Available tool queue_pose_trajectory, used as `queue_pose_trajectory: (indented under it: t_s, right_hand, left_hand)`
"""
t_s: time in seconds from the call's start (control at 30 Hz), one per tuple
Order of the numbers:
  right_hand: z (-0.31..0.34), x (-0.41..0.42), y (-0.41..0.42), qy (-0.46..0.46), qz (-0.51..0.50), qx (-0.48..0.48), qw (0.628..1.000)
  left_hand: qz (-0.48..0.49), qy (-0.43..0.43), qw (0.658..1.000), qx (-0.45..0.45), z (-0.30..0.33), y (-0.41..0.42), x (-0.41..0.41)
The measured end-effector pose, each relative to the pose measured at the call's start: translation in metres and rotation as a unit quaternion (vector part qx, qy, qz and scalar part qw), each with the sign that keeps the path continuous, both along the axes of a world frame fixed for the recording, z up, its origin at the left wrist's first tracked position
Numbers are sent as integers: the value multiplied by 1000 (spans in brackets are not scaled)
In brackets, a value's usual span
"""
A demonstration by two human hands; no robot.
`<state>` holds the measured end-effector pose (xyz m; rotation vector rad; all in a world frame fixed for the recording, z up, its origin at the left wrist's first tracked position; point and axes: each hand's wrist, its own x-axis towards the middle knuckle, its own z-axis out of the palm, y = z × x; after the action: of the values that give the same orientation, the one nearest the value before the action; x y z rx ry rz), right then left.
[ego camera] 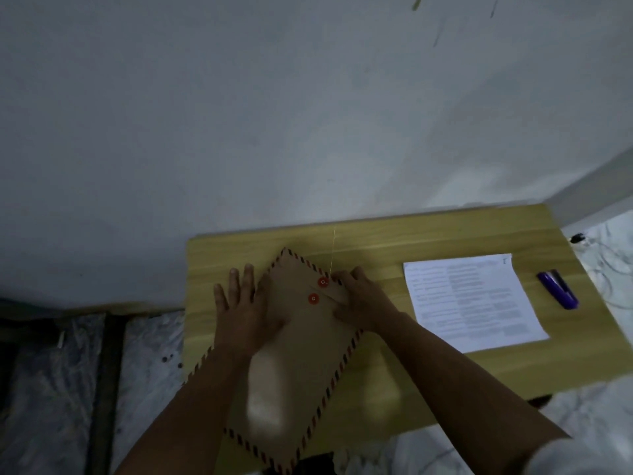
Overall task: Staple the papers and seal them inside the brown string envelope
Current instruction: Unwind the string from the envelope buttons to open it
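- The wooden table [445,371] runs across the lower right of the view, pushed up against a grey wall [274,114], and everything for the job sits on it.
- The brown string envelope [301,365] lies at an angle on the table's left part, striped border all round, flap at the far end, one near corner hanging past the table edge.
- The papers [472,299] are lying flat well to the right of the envelope, outside it. Whether they carry a staple I cannot tell.
- Left hand [245,310] is spread flat, fingers straight, pressing on the envelope's left edge and gripping nothing.
- Right hand [359,299] sits on the flap, fingers curled down beside the buttons; whether it pinches the string I cannot tell.
- The purple stapler [558,290] rests at the far right, just beyond the papers, untouched by either hand.
- Two red buttons [318,290] sit close together on flap and body, and the thin yellow string [332,255] runs loose away from them, so the flap looks unwound.
- My read: the envelope is being opened. Next calls for stapling, then sliding the sheets in.
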<state>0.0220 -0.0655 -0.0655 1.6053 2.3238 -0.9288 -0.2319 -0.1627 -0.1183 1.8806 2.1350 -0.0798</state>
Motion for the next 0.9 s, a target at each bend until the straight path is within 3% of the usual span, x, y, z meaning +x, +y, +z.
queue_pose_trajectory:
  t_s: [0.2,0.43,0.57,0.7,0.8,0.9]
  right_hand:
    - [18,7,-45,-36,-6,10,999]
    - [59,14,-88,113,-212,3,971]
    - [81,15,-110,161,-272,20,949]
    - [95,18,-129,192,-270,49,942]
    - [99,20,-137,204,-262,41,942]
    - [97,24,-140,252,-266,17,930]
  left_hand:
    - [20,-20,999,-31,15,-21,20]
    - [0,-132,991,16,42,-72,55]
    - [66,-204,976,26,87,-81,90]
    - [-19,-176,984,-34,87,-83,103]
    - [45,-267,961,-54,105,-81,110]
    - [167,-328,928,-55,118,-76,122]
